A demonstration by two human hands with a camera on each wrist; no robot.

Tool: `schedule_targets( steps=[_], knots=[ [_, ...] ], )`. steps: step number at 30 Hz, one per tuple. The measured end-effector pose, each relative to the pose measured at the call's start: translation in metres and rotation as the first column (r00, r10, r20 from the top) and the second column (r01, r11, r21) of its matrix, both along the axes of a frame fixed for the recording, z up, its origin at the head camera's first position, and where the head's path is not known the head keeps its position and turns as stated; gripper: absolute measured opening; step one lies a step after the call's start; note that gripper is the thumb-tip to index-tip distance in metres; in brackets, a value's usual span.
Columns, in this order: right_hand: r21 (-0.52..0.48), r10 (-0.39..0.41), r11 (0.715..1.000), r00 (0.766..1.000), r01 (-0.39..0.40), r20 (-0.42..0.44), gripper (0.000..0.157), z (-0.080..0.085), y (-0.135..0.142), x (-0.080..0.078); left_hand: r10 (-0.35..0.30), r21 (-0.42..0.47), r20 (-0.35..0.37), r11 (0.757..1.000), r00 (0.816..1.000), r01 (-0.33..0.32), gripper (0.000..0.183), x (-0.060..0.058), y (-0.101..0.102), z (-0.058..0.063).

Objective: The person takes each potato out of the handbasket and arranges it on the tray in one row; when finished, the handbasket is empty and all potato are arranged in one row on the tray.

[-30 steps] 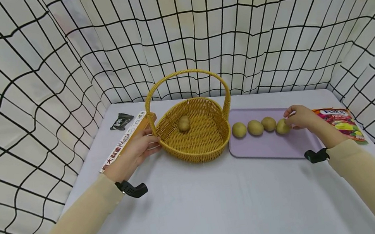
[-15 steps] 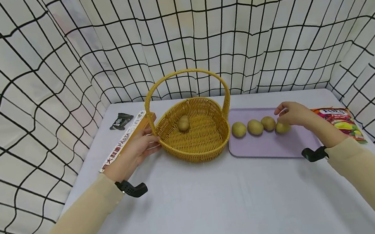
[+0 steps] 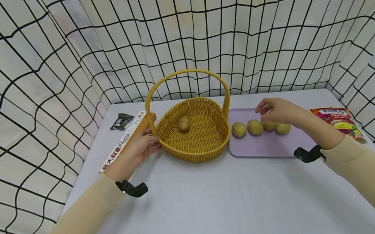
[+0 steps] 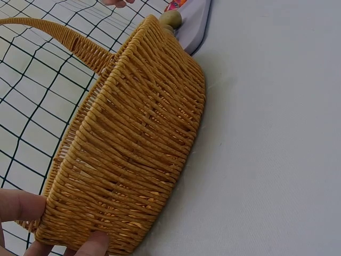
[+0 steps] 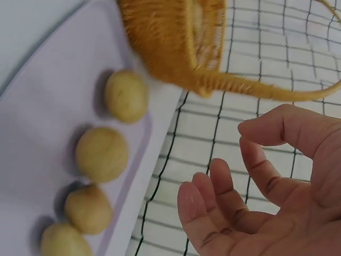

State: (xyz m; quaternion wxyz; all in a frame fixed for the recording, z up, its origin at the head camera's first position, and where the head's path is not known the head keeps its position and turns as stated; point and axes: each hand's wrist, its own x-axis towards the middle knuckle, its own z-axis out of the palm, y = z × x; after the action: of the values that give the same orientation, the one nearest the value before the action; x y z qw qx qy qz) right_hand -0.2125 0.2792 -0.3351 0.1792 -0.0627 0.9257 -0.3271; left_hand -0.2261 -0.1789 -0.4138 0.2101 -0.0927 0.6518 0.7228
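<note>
My left hand (image 3: 138,148) pinches the near-left rim of a yellow wicker basket (image 3: 197,156), which stands upright with its tall handle raised. In the left wrist view, the fingers (image 4: 21,205) grip the basket's woven wall (image 4: 128,133). Inside the basket lies a brown potato (image 3: 183,124); whether a second one sits behind it, I cannot tell. My right hand (image 3: 283,111) hovers above a row of several potatoes (image 3: 239,129) on a lilac tray (image 3: 265,151). Its fingers are loosely bent around nothing, as the right wrist view shows, clear of the potatoes (image 5: 102,154).
Left of the basket lie a pasta box (image 3: 124,142), partly behind my left hand, and a small dark packet (image 3: 121,121). A red Fox's sweets bag (image 3: 340,121) lies right of the tray. Black netting (image 3: 195,34) over white cloth walls in the white table (image 3: 202,205).
My right hand has come up off the rightmost potato and moved left over the row, carrying nothing. The left hand and basket stay in place.
</note>
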Motion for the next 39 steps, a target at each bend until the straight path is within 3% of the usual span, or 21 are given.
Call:
schedule_targets(
  steps=[9,20,26,36,39],
  knots=[
    [-0.038,0.122,0.992,0.992,-0.123,-0.018,0.038,0.02,-0.037,0.006,0.003,-0.007,0.01,1.0,1.0,-0.003,0.067,0.0,-0.001,0.001],
    [-0.028,0.207,0.978,0.978,-0.208,-0.026,0.034,0.026,-0.092,-0.006,0.011,-0.006,0.013,1.0,1.0,-0.011,0.068,0.0,0.0,0.001],
    [-0.009,0.252,0.968,0.968,-0.252,0.009,0.036,0.023,-0.115,-0.019,0.018,-0.005,0.026,1.0,1.0,-0.017,0.069,0.003,-0.002,0.0],
    [-0.077,0.235,0.971,0.967,-0.228,0.096,0.038,0.004,-0.137,-0.041,0.002,-0.009,0.017,1.0,1.0,-0.002,0.07,0.003,-0.001,0.0],
    [-0.082,0.229,0.972,0.97,-0.222,0.083,0.036,-0.003,-0.142,-0.048,0.005,-0.009,0.012,1.0,1.0,-0.005,0.07,0.002,0.001,0.002]
  ],
)
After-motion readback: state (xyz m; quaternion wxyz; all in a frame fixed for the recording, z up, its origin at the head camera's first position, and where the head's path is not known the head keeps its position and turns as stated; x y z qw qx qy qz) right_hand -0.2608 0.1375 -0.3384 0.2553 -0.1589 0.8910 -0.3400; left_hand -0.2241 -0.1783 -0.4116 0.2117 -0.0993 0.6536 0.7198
